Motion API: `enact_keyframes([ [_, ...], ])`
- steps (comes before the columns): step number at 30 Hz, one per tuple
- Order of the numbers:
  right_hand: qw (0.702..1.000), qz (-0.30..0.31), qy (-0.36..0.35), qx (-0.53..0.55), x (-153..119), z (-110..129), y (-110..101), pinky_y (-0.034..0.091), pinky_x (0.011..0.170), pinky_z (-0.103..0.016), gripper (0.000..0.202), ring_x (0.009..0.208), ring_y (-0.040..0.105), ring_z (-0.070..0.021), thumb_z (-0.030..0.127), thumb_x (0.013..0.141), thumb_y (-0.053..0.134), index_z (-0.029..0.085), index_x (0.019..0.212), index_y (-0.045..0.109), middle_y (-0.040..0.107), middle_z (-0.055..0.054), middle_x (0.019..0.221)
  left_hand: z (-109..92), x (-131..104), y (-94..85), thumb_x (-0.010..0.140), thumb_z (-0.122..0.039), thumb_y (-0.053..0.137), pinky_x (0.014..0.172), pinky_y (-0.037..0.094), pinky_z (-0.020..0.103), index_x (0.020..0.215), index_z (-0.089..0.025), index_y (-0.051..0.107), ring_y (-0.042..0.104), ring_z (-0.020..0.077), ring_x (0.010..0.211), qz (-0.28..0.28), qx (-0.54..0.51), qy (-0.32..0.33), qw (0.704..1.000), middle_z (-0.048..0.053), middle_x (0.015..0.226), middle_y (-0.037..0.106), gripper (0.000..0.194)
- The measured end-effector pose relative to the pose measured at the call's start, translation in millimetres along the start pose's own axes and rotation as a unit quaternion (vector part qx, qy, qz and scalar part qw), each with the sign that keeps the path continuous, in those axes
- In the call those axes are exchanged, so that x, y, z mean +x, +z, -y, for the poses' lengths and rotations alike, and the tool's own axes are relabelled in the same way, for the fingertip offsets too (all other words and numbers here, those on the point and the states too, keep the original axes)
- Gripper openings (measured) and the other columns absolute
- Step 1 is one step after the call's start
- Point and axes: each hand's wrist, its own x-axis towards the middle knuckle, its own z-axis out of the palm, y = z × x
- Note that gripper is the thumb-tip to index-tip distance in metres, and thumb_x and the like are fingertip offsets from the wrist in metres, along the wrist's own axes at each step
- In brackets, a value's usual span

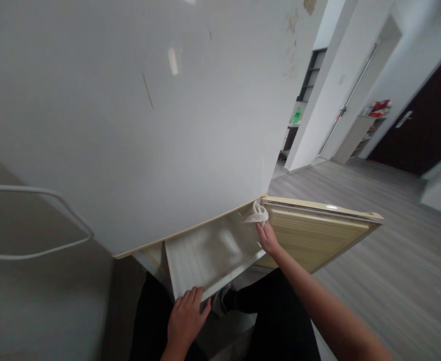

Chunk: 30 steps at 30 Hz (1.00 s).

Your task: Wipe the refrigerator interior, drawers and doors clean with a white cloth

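A white refrigerator door [137, 125] fills the upper left of the head view. Below it a white drawer [208, 253] is pulled out of the lower compartment. My left hand [185, 317] grips the drawer's front rim. My right hand [267, 236] holds a crumpled white cloth [257, 213] against the drawer's far right inner corner. The lower compartment's door [318, 235], cream with a ribbed inner face, hangs open to the right of my right hand.
My dark trousers [276, 321] show below the drawer. Grey wood-look floor [393, 240] spreads to the right. At the back stand a white wall corner [329, 100], a low shelf [359, 133] with red items, and a dark door [427, 120]. A white handle [35, 220] curves at left.
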Motion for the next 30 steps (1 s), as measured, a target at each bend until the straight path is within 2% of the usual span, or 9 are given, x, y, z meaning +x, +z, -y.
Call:
enact_keyframes([
  [2,0.992,-0.008,-0.119,-0.039,-12,-8,-7,0.02,0.125,-0.046,0.05,0.151,0.024,-0.0279,0.033,0.102,0.027,0.01,0.131,0.06,0.049,-0.018,0.147,1,-1,1.5,0.094,-0.031,0.055,0.082,0.045,0.038,0.103,-0.021,0.063,0.066,0.0224,0.088,-0.007,-0.007,0.0,1.0,0.004,0.097,0.071,0.016],
  [4,0.973,0.068,-0.209,-0.068,-16,-19,-11,0.019,0.126,-0.048,0.045,0.153,0.017,-0.0271,0.028,0.099,0.038,0.013,0.137,0.058,0.042,-0.014,0.155,1,-1,2.9,0.094,-0.03,0.056,0.082,0.046,0.038,0.108,-0.02,0.063,0.067,0.0223,0.09,-0.008,-0.009,-0.001,1.0,0.005,0.099,0.072,0.019],
  [7,0.954,0.209,-0.202,-0.08,-11,-33,-4,0.026,0.125,-0.044,0.046,0.153,0.019,-0.025,0.019,0.097,0.04,0.014,0.139,0.057,0.041,-0.011,0.157,2,-2,3.7,0.093,-0.03,0.057,0.082,0.047,0.038,0.112,-0.018,0.063,0.068,0.0228,0.091,-0.006,-0.006,0.0,1.0,0.006,0.1,0.072,0.023],
  [10,0.936,0.299,-0.155,-0.104,3,-39,11,0.026,0.124,-0.039,0.039,0.15,0.028,-0.026,0.016,0.094,0.045,0.012,0.124,0.069,0.047,-0.011,0.152,2,-2,3.2,0.093,-0.029,0.057,0.084,0.048,0.038,0.113,-0.018,0.062,0.068,0.0225,0.093,-0.003,-0.003,-0.002,1.0,0.006,0.102,0.073,0.024],
  [13,0.931,0.3,-0.159,-0.134,15,-37,27,0.023,0.125,-0.042,0.033,0.151,0.026,-0.0299,0.022,0.092,0.053,0.012,0.117,0.073,0.049,-0.013,0.15,2,-2,3.6,0.093,-0.029,0.057,0.084,0.048,0.038,0.114,-0.018,0.062,0.068,0.0224,0.092,-0.005,0.004,-0.001,1.0,0.006,0.102,0.073,0.024],
  [17,0.935,0.266,-0.159,-0.174,25,-34,46,0.02,0.124,-0.051,0.038,0.153,0.016,-0.0348,0.022,0.089,0.058,0.012,0.123,0.07,0.039,-0.014,0.157,3,-4,6.8,0.092,-0.029,0.057,0.084,0.048,0.039,0.114,-0.017,0.063,0.068,0.0232,0.093,-0.014,0.013,0.006,1.0,0.007,0.103,0.073,0.025],
  [21,0.944,0.224,-0.158,-0.184,38,-29,57,0.01,0.127,-0.049,0.057,0.155,0.007,-0.0295,0.01,0.083,0.053,0.013,0.14,0.058,0.029,-0.011,0.162,4,-4,8.1,0.092,-0.029,0.057,0.083,0.048,0.04,0.11,-0.017,0.065,0.067,0.0249,0.092,-0.021,0.019,0.017,0.999,0.008,0.102,0.073,0.023],
  [26,0.954,0.209,-0.118,-0.178,69,-15,77,0.001,0.128,-0.043,0.064,0.155,0.002,-0.0207,0.006,0.084,0.04,0.004,0.148,0.045,0.022,-0.014,0.163,3,-4,5.0,0.091,-0.028,0.057,0.082,0.048,0.04,0.107,-0.018,0.067,0.067,0.0241,0.09,-0.016,0.016,0.015,1.0,0.007,0.1,0.073,0.022],
  [30,0.965,0.215,-0.072,-0.132,101,-4,97,0.001,0.128,-0.044,0.069,0.155,0.008,-0.0201,0.003,0.082,0.037,0.005,0.151,0.039,0.027,-0.014,0.162,2,-5,5.6,0.091,-0.03,0.056,0.083,0.048,0.039,0.106,-0.02,0.068,0.067,0.0235,0.09,-0.016,0.016,0.007,1.0,0.006,0.1,0.073,0.021],
])
